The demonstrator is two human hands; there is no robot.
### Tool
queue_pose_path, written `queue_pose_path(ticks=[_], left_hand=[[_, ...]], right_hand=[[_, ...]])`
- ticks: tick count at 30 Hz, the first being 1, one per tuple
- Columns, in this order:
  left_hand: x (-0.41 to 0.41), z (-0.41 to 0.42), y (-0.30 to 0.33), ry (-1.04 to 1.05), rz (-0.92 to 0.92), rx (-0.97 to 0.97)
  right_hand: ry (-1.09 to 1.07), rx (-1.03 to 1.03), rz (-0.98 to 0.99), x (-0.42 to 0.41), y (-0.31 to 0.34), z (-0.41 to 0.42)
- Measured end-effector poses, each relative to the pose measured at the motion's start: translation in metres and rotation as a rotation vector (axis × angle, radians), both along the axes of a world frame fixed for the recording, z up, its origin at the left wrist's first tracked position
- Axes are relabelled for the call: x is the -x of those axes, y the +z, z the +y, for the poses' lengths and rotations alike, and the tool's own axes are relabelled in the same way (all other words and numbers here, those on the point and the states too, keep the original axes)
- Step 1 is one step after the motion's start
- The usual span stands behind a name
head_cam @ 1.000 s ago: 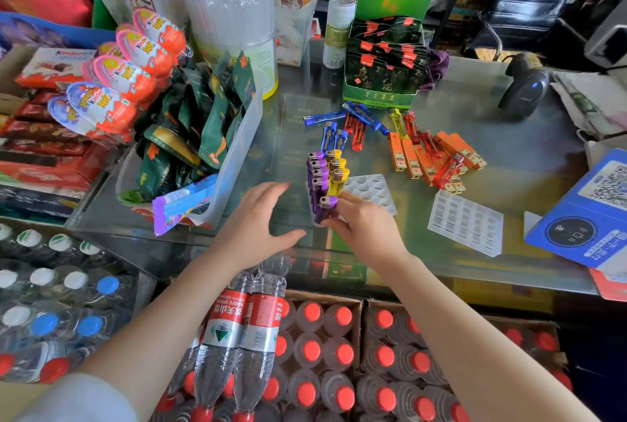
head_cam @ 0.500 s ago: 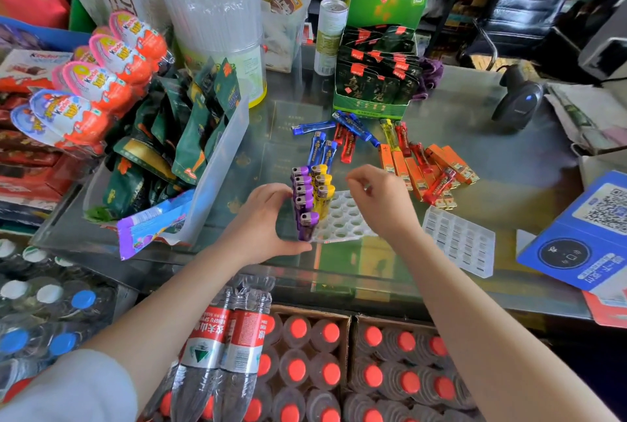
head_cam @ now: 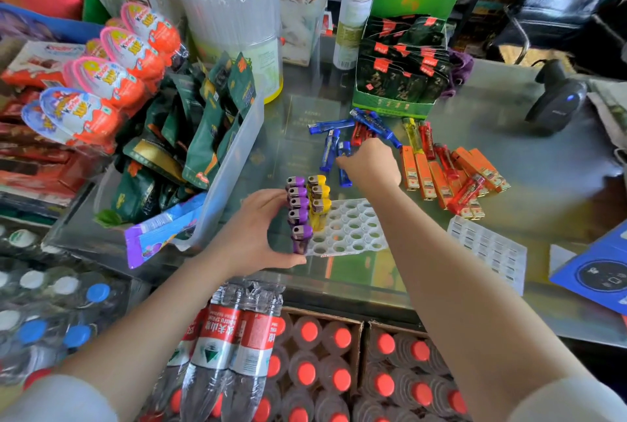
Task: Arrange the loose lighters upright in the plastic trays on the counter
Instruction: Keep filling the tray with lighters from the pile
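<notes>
Counter-top blue lighter (head_cam: pixel 343 164) lies pointing away, right hand (head_cam: pixel 371 164) fingers pinching it.

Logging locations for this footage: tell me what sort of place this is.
Most likely a small convenience shop's checkout counter: a barcode scanner on the glass counter, snack packets on display, crates of bottled water below.
</notes>
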State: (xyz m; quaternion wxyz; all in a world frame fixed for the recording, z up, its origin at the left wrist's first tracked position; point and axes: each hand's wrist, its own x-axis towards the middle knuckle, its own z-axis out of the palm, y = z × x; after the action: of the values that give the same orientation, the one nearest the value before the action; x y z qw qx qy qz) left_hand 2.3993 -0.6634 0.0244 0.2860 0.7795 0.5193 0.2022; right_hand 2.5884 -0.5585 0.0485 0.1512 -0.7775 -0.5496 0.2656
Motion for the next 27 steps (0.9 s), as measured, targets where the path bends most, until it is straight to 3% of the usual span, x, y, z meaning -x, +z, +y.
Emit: queue_pose_path(ticks=[2, 7, 10, 20, 27], left_hand=[[0.0, 0.001, -0.001, -0.01, 0.001, -0.008], [0.001, 0.001, -0.001, -0.006, -0.013, -0.009], [0.0, 0.0, -0.001, -0.014, -0.007, -0.018], [-0.006, -0.006, 0.01, -0.038, -0.064, 0.074], [-0.005, -0.006, 0.009, -0.012, -0.05, 0.031]], right_hand=[[0.038, 0.013, 0.102, -0.005, 0.002, -0.004], [0.245, -0.253, 0.449, -0.019, 0.014, -0.043], [0.337, -0.288, 0.578, -0.025, 0.014, -0.071], [0.449, -0.422, 0.371, -0.025, -0.006, -0.082], [0.446, -0.405, 0.374, -0.028, -0.004, -0.081]])
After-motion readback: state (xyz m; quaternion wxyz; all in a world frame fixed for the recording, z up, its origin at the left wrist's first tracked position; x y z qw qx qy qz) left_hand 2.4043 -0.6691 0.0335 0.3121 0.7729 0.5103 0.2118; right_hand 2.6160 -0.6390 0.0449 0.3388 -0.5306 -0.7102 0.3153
